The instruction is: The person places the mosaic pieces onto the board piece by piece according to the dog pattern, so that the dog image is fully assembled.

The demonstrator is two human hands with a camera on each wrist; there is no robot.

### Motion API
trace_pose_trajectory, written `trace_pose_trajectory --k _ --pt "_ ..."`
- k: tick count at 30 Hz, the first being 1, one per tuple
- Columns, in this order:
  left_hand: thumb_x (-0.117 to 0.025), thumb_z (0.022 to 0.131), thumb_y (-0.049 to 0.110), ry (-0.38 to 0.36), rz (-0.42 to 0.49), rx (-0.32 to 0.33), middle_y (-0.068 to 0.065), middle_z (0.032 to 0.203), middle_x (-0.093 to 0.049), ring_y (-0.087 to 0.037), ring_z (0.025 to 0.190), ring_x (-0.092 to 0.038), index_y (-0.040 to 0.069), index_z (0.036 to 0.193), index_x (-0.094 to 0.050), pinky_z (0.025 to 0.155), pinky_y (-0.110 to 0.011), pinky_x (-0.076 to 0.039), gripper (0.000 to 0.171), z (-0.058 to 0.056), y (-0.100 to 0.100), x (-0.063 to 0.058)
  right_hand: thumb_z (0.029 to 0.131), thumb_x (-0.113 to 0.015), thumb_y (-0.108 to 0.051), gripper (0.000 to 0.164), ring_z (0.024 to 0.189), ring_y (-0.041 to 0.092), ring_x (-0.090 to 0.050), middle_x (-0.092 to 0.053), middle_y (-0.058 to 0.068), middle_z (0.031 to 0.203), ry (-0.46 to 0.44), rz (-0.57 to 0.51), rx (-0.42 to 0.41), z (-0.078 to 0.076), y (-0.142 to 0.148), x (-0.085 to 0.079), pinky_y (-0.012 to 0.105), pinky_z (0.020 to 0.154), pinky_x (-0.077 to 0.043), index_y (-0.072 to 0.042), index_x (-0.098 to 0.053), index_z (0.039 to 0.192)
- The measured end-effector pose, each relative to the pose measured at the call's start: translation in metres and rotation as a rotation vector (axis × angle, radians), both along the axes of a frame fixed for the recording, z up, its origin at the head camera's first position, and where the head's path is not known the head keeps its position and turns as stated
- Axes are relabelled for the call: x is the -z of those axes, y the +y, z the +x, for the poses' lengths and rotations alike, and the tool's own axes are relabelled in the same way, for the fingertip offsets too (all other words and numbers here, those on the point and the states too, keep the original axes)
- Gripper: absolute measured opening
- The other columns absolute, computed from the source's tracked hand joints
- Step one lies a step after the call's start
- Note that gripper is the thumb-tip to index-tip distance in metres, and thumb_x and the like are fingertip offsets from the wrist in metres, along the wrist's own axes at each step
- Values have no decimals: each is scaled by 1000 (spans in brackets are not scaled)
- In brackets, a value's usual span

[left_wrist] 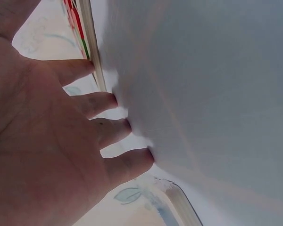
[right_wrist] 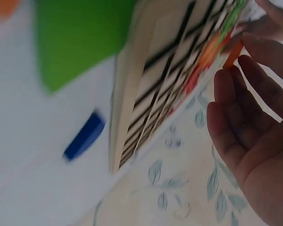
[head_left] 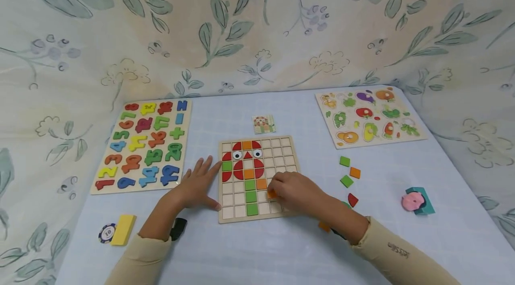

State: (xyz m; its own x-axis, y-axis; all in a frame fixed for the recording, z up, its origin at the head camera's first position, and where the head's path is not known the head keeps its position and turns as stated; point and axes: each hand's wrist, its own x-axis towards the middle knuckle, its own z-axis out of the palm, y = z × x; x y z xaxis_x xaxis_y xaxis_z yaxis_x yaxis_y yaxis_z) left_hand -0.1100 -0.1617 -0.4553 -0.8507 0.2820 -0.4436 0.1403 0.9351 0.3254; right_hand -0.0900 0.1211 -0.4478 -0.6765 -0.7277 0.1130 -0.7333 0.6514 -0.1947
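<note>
My right hand (head_left: 295, 192) pinches an orange square tile (head_left: 272, 194) over the lower middle of a wooden grid board (head_left: 296, 156). In the right wrist view the tile (right_wrist: 233, 54) sits between the thumb and fingertips. Red, orange and green pieces with two eye tiles (head_left: 237, 155) make a figure on the board's left half. A column of green squares (head_left: 251, 196) runs down from it, with an orange square (head_left: 261, 184) beside the top one. My left hand (head_left: 197, 188) rests with spread fingers at the board's left edge; its fingertips touch the table in the left wrist view.
A picture card (head_left: 263, 124) lies behind the board. A number puzzle (head_left: 141, 146) stands left, a vegetable puzzle (head_left: 372, 117) right. Loose green squares (head_left: 346, 181) and a red piece (head_left: 352, 199) lie right of the board. A yellow block (head_left: 123, 230) and a pink-and-teal object (head_left: 418, 201) flank the front.
</note>
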Motion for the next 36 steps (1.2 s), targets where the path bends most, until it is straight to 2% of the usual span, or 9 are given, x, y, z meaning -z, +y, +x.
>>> trace_pose_trajectory --k 3,8,12,16,18,22,26,30,36 --pt "-83 52 46 6 6 0 -8 153 -1 -33 138 8 23 146 -16 106 -60 -4 117 0 2 1 77 -72 -21 16 81 11 -60 -61 -3 91 25 34 -43 1 -14 7 23 73 -51 -15 -68 91" --pt "-82 53 46 10 3 14 -8 153 -1 -33 138 8 23 146 -15 106 -60 -4 117 -2 4 2 79 -70 -21 19 83 12 -60 -62 0 92 32 91 -17 1 -21 13 23 75 -52 -12 -68 95" --pt "-82 53 46 4 -1 7 -9 153 -1 -34 138 8 22 146 -14 106 -60 -4 118 -3 3 2 79 -70 -20 18 85 11 -60 -62 -1 93 5 58 -16 0 -23 13 20 76 -51 -13 -69 96" --pt "-83 52 46 -1 1 -6 -10 152 -1 -35 138 7 21 146 -15 105 -61 -4 118 -1 0 2 79 -70 -18 15 88 10 -59 -63 -3 94 1 26 -83 -3 -23 13 19 78 -50 -14 -71 93" --pt "-82 52 46 1 8 -8 -11 152 -1 -35 137 7 21 146 -15 105 -61 -4 118 1 -1 3 79 -70 -19 15 90 10 -58 -63 -4 95 -60 5 -86 -4 -19 10 20 80 -49 -15 -71 94" --pt "-82 52 46 10 18 -10 -11 152 -2 -35 137 7 20 146 -16 104 -62 -4 118 3 -2 4 80 -70 -19 18 93 10 -57 -63 -6 98 -167 -12 100 -9 7 -3 24 80 -50 -16 -69 98" --pt "-83 52 45 7 16 -1 -11 152 -2 -35 137 7 21 146 -17 105 -61 -3 117 2 -1 1 78 -71 -17 18 93 18 -58 -63 1 100 -127 53 402 -18 61 -12 34 78 -52 -13 -68 96" --pt "-83 52 43 14 19 3 -11 152 -3 -35 138 6 21 146 -18 106 -60 -4 116 1 0 -1 77 -71 -12 22 94 29 -54 -59 14 105 -162 136 613 -19 119 -7 44 78 -51 -6 -65 97" --pt "-84 53 42 11 26 -11 -10 152 -2 -35 138 6 21 146 -17 106 -60 -4 116 1 -1 -1 77 -70 -10 31 91 34 -54 -55 22 104 -311 181 673 -18 158 9 47 77 -51 3 -60 104"
